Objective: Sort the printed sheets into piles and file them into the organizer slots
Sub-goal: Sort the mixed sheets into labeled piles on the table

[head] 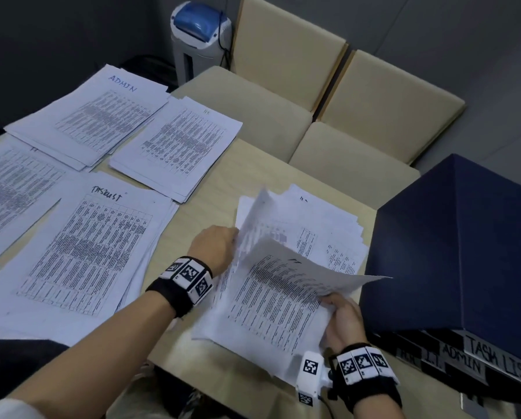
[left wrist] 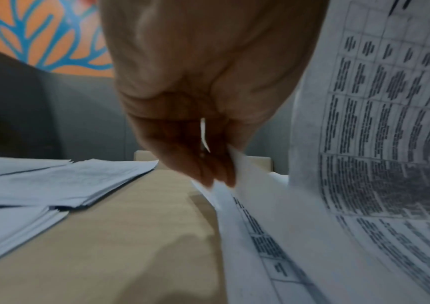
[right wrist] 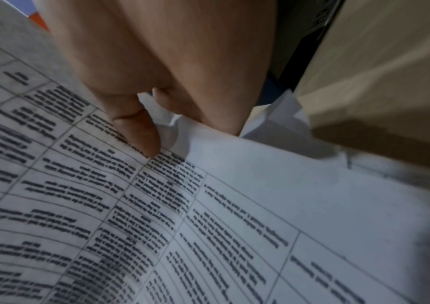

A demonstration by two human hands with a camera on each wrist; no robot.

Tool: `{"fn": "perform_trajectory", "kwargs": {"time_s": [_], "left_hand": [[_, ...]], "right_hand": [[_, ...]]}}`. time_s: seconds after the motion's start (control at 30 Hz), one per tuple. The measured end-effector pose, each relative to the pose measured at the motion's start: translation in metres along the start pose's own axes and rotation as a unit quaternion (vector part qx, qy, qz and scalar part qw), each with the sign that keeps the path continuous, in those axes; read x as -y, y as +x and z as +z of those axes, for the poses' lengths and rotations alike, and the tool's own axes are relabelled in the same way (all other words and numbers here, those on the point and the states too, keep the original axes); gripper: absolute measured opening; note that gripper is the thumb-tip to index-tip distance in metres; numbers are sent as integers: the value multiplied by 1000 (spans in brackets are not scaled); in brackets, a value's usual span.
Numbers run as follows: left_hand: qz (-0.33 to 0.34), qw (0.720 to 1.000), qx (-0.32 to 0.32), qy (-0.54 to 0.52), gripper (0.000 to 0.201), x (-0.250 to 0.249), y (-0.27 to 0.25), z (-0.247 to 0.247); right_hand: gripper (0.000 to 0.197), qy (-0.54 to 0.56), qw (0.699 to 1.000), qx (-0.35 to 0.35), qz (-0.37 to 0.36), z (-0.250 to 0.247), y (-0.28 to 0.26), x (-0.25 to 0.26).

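Observation:
An unsorted stack of printed sheets lies on the table in front of me. My left hand grips the left edge of several lifted sheets, fingers curled round them. My right hand pinches the right edge of the top printed sheet, thumb on its face, and the sheet bows upward. Sorted piles lie to the left: one marked ADMIN, one marked TASKLIST, another pile beside ADMIN and a pile at the far left. The dark blue organizer stands at the right with labelled slots.
Slot labels read I.T., ADMIN and TASK LIST on the organizer's front. Beige chairs stand beyond the table's far edge. A white and blue shredder stands on the floor behind. Bare tabletop shows between the piles.

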State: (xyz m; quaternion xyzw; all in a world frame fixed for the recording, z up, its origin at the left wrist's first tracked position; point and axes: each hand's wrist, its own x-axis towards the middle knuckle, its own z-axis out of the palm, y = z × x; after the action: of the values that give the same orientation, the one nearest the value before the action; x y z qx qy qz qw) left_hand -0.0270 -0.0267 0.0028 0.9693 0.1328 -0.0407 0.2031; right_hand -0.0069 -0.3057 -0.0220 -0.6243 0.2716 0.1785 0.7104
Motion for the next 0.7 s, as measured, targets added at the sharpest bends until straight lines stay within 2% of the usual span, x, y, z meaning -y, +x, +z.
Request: {"fn": "perform_trajectory", "kwargs": {"time_s": [0.07,0.1,0.2,0.27,0.37,0.43,0.53,0.57,0.6,0.67,0.7], "left_hand": [[23,987,6,-158,18,7,-2,7],[23,969,23,-247,18,9,-4,9],[5,879,96,-467,25,8,-13,6],[-26,825,112,-553,23,7,-17,5],[-74,755,126,-640,22,11,-20,4],[-97,724,127,-671,23,14,-19,3],[-129,708,105,-686,16,12,-20,-7],[-137,711,103,-682,24,12,-21,-10],[-138,722,108,-669,35,13,-23,-14],[-138,766,121,-616,56,21,-27,-16],[-126,792,122,-585,58,28,-32,-16]], "right_hand": [[21,-5,1000,9,15,5,4,2],[25,-9,1000,19,21,8,3,4],[28,-21,999,44,24,12,0,4],[22,-26,999,37,16,14,-1,6],[27,-27,999,34,-11,18,-4,13],[33,-40,998,38,-26,24,-5,20],[36,-75,995,44,-54,38,-9,33],[37,-99,991,36,-79,44,-7,35],[41,-120,987,26,-104,53,-7,37],[55,-125,982,25,-138,70,-3,38],[63,-119,982,34,-143,81,-1,37]]}}
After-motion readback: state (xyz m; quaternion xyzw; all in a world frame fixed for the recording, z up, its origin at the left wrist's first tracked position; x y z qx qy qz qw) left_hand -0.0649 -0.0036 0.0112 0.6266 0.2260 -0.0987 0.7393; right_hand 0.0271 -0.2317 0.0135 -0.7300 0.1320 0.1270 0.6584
